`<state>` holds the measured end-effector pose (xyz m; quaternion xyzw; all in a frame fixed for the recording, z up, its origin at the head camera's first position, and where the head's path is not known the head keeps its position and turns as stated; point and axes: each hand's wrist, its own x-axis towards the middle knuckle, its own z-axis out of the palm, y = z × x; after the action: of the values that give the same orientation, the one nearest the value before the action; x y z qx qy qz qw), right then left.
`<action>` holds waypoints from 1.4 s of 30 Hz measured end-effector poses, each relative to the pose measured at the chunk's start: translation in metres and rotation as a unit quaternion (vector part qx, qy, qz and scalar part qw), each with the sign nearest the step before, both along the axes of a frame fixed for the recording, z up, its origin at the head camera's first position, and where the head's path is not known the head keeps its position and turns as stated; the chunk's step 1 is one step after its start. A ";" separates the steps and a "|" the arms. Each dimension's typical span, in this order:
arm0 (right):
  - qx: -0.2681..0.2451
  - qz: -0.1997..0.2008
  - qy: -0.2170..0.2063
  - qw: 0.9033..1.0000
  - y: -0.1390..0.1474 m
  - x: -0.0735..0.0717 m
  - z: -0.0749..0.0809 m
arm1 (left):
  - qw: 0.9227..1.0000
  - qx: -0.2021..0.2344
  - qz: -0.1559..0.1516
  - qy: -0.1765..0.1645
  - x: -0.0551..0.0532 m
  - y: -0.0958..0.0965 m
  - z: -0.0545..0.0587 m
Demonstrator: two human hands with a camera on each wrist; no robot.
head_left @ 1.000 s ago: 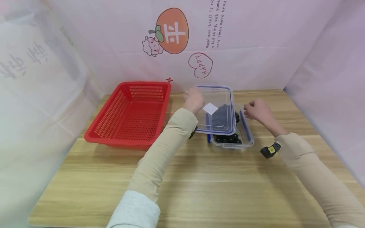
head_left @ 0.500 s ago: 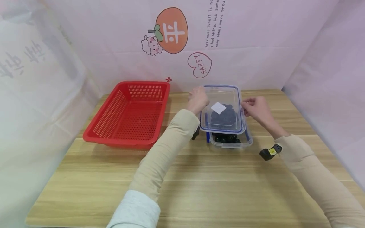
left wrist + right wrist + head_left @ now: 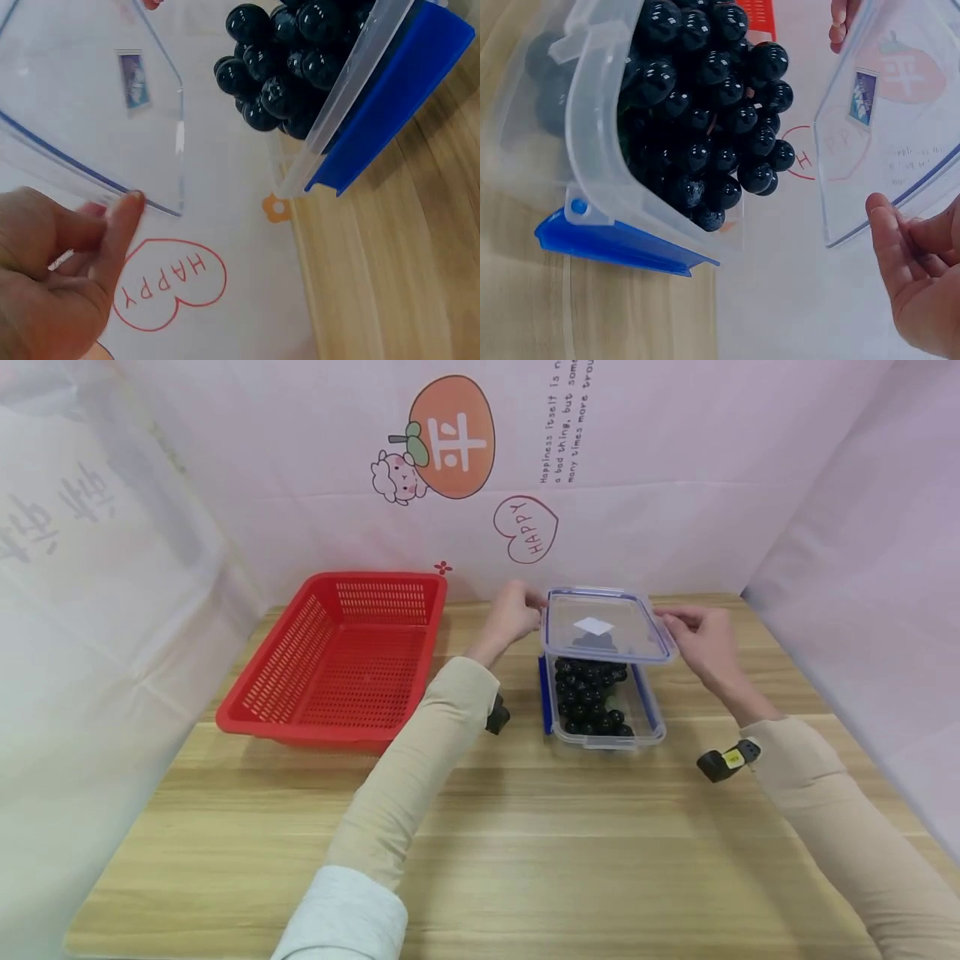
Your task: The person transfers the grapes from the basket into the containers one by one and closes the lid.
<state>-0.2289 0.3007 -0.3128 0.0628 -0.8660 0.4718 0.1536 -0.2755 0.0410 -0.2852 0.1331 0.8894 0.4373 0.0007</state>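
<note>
A clear lid [image 3: 600, 643] with a blue seal and a white label is held tilted above the back of a clear plastic container [image 3: 607, 742]. Dark grapes [image 3: 588, 697] lie in the container. My left hand [image 3: 512, 614] pinches the lid's left edge; in the left wrist view its thumb and fingers [image 3: 124, 225] meet at that rim. On the opposite edge, my right hand [image 3: 705, 639] pinches the lid between thumb and fingers, as the right wrist view also shows. The container's blue side clips [image 3: 546, 695] hang folded out.
A red plastic basket [image 3: 360, 681] with slotted walls stands to the left on the wooden table [image 3: 540, 860]. Behind it rises a printed white sheet [image 3: 660, 485], and more sheeting hangs at both sides.
The lid has shifted right and tilted up toward the back, uncovering more of the grapes. My right hand, apart from the lid a second ago, now grips its right edge.
</note>
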 end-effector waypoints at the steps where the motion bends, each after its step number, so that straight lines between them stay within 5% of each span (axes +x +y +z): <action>1: -0.004 -0.002 0.001 1.000 0.001 -0.001 0.000 | 1.000 0.014 -0.004 -0.003 -0.001 -0.001 0.000; 11: -0.086 -0.011 0.031 0.996 0.006 -0.006 0.005 | 0.993 0.089 -0.024 0.067 -0.002 0.001 0.000; 17: -0.233 0.068 0.072 0.967 0.005 -0.008 0.008 | 0.988 0.098 -0.018 0.117 0.002 0.002 -0.001; 23: -0.214 0.049 0.118 0.968 0.004 -0.009 0.009 | 0.984 0.097 -0.008 0.146 0.008 0.004 0.000; 30: -0.296 0.057 0.149 0.942 0.001 -0.010 0.010 | 0.980 0.118 0.003 0.163 0.011 0.007 0.000; 35: -0.271 0.040 0.109 0.956 0.003 -0.007 0.014 | 0.984 0.079 0.021 0.155 0.014 0.008 0.000; 39: -0.166 0.008 0.050 0.985 0.007 -0.005 0.015 | 0.986 0.070 0.013 0.149 0.016 0.007 -0.002; 42: -0.091 -0.009 -0.001 0.996 0.011 -0.004 0.013 | 0.989 0.067 0.005 0.129 0.017 0.007 -0.007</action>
<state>-0.2325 0.3113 -0.2996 0.0402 -0.8201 0.5472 0.1625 -0.2587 0.0476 -0.2925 0.1835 0.8513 0.4754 -0.1253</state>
